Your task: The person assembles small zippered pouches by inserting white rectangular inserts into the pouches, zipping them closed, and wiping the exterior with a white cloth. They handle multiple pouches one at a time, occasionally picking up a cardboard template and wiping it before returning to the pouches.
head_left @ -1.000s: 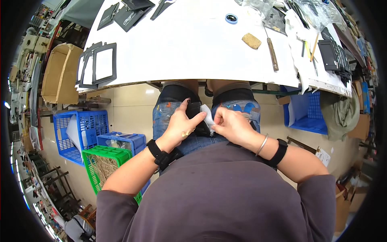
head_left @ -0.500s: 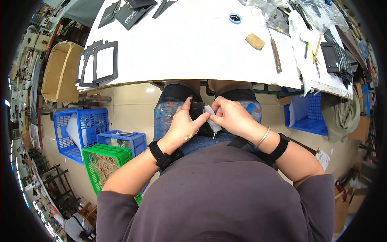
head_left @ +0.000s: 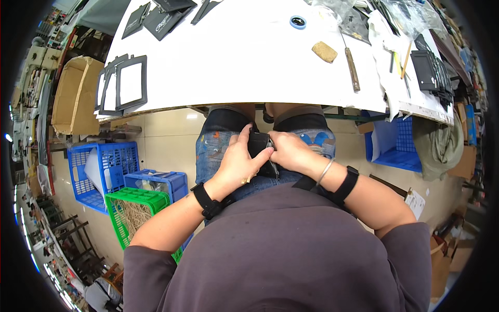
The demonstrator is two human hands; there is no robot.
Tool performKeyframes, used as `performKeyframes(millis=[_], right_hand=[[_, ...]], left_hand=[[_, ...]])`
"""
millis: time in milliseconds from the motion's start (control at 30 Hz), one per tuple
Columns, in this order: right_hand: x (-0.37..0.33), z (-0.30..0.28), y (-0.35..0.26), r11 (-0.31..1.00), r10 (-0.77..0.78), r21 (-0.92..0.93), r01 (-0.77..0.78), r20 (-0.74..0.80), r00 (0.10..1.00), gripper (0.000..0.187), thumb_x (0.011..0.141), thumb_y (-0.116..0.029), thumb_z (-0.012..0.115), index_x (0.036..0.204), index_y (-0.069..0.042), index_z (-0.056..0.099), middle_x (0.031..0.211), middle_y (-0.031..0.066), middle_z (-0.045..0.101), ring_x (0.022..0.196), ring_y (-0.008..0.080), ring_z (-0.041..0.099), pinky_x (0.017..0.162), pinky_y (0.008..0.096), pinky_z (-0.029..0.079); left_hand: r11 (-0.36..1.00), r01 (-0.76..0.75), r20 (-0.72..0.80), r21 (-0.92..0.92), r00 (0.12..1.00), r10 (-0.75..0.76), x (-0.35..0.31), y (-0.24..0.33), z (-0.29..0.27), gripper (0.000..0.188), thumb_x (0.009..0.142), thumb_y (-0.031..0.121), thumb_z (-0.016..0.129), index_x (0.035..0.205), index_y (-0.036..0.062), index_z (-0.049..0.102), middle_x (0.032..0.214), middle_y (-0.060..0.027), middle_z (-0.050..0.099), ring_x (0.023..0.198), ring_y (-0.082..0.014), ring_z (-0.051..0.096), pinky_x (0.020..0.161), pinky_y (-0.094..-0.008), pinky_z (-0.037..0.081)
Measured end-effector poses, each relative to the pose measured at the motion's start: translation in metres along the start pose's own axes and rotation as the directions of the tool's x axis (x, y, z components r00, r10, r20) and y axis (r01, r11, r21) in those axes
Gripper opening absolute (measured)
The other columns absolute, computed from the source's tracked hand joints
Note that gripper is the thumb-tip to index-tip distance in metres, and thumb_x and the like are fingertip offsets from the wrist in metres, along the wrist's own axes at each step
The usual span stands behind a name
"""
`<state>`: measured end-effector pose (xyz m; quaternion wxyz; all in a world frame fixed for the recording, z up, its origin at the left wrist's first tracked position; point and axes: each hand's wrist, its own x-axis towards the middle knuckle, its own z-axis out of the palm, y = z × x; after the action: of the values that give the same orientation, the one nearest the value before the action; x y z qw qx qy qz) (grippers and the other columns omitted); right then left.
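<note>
A small black pouch lies over my lap between my thighs, with what looks like a small metal zip pull at its lower end. My left hand grips it from the left, the thumb across its near face and the fingers along its far left side. At its right edge, the fingers of my right hand are curled together against the pouch. The right fingertips are partly hidden, and the pouch's underside is out of sight.
Ahead stands a white table with black-framed holders, a blue tape roll, a tan block and a wooden-handled tool. Blue crates and a green crate of cord sit left; another blue crate is right.
The pale grey lining that my right fingers pinched no longer shows. My right hand has moved slightly left, up against the black pouch. My left hand keeps its hold.
</note>
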<state>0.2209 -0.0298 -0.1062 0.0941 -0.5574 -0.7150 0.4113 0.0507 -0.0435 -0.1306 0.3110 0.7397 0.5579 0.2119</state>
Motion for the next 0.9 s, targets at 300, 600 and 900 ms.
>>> performKeyframes(millis=[300,600,900], right_hand=[[-0.011,-0.003,-0.004,0.978,-0.092,0.175,0.110,-0.112,0.989,0.024,0.086,-0.020,0.050,0.094,0.002,0.056,0.081,0.0212,0.063,0.082,0.0402,0.060,0.072,0.0454,0.047],[-0.006,-0.005,-0.006,0.995,0.009,0.101,-0.004,-0.051,0.999,0.021,0.077,-0.016,0.059,0.087,0.002,0.056,0.076,0.0212,0.062,0.076,0.0386,0.061,0.070,0.0440,0.047],[-0.004,-0.013,-0.014,0.976,0.216,-0.078,-0.201,0.311,0.926,0.024,0.073,-0.015,0.063,0.062,0.006,0.061,0.059,0.0142,0.063,0.056,0.0180,0.064,0.052,0.0295,0.050]], left_hand=[[0.927,0.329,0.242,-0.179,0.928,-0.282,0.006,0.010,-0.015,0.077,0.082,0.038,0.062,0.135,-0.0078,0.031,0.081,-0.0100,0.054,0.062,-0.0087,0.049,0.055,-0.0230,0.042],[0.900,0.316,0.266,-0.300,0.934,-0.239,0.006,0.019,-0.019,0.071,0.083,0.029,0.064,0.134,-0.0076,0.032,0.092,-0.0091,0.058,0.072,-0.0082,0.051,0.064,-0.0222,0.044],[0.890,0.346,0.351,-0.297,0.906,-0.236,0.011,0.021,-0.025,0.074,0.083,0.028,0.065,0.135,-0.0083,0.028,0.100,-0.0131,0.058,0.085,-0.0122,0.055,0.074,-0.0237,0.045]])
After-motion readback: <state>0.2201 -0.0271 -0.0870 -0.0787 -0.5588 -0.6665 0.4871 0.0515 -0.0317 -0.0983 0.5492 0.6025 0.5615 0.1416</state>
